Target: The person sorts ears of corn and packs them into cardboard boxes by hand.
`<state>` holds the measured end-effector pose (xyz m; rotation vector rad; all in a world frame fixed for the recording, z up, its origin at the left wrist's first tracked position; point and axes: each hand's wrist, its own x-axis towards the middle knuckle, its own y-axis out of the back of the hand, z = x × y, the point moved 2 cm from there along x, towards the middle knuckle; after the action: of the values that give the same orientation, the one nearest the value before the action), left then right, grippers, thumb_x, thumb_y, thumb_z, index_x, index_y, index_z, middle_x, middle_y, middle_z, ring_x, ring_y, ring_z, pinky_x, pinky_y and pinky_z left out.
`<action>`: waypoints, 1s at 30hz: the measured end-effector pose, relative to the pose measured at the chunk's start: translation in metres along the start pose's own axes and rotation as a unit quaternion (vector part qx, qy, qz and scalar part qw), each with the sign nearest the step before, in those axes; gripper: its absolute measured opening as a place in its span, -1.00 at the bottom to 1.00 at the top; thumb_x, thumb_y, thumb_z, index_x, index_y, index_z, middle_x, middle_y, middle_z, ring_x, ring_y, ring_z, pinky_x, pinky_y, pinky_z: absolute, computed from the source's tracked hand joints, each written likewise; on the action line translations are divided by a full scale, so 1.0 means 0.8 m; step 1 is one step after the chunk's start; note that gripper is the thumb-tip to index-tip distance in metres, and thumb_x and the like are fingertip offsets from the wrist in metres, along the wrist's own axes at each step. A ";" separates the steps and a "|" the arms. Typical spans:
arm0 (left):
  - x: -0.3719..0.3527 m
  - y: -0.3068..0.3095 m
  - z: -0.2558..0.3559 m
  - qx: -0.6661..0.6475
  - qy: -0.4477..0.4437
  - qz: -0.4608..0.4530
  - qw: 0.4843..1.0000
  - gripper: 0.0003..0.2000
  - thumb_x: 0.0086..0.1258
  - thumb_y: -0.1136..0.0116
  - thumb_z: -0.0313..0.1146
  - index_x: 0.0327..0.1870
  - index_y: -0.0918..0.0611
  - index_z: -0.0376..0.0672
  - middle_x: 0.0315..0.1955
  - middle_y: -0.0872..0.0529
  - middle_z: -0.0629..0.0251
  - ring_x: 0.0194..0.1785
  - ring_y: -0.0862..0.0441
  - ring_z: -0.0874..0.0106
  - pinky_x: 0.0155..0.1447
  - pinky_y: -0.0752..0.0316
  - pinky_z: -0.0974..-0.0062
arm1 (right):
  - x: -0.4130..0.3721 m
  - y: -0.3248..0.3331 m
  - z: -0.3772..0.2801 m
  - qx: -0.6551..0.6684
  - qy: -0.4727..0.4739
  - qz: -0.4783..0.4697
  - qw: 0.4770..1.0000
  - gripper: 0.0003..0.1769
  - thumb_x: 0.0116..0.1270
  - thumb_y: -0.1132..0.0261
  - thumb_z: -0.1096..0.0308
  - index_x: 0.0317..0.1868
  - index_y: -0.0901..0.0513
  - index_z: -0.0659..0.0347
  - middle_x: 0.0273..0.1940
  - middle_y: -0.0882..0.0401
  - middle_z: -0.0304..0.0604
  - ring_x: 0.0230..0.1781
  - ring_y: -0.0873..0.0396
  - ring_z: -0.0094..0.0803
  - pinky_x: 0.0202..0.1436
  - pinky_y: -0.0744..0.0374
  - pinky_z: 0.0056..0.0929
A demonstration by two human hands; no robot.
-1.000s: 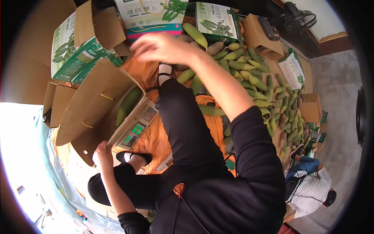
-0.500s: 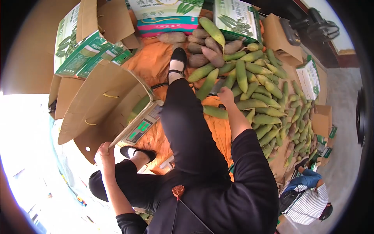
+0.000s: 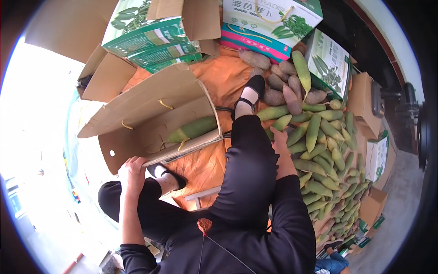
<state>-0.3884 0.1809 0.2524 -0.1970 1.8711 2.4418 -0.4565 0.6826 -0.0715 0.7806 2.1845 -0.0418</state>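
My left hand (image 3: 132, 171) is closed on the near edge of an open cardboard box (image 3: 153, 102). The box lies on its side with its yellow cord handles showing. One long green radish (image 3: 194, 129) rests inside it. My right hand (image 3: 279, 142) is beside my knee, its fingers closed around the lower end of a green radish (image 3: 281, 122) at the left edge of a large pile (image 3: 326, 155). Part of that grip is hidden by the hand.
Printed green and white cartons (image 3: 271, 16) stand at the back, with reddish radishes (image 3: 292, 98) before them. An orange sheet (image 3: 219, 75) covers the floor under my feet. A metal stool edge (image 3: 203, 194) is near my leg. Another person's blue-clothed part (image 3: 333, 264) shows at lower right.
The view has turned, so the cartons and pile appear farther right. The green scale display is now hidden, and more of the box's inside shows. My right hand is now at a radish.
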 end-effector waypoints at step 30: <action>-0.014 -0.009 -0.019 0.023 -0.066 0.048 0.996 -0.97 0.12 -0.09 -0.46 -0.48 -0.58 -0.13 -0.51 -0.61 0.22 -0.29 -0.62 0.20 -0.22 -0.49 0.25 | -0.516 -0.303 -0.262 -0.441 0.681 -0.404 0.423 -0.42 -0.11 -0.41 0.42 0.02 -0.48 0.13 -0.02 -0.53 -0.03 0.03 -0.50 -0.08 0.03 -0.53 -0.11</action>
<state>-0.3756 0.1682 0.2431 0.0561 1.9207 2.4028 -0.5285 0.3298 0.3075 -1.4907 2.9962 1.6457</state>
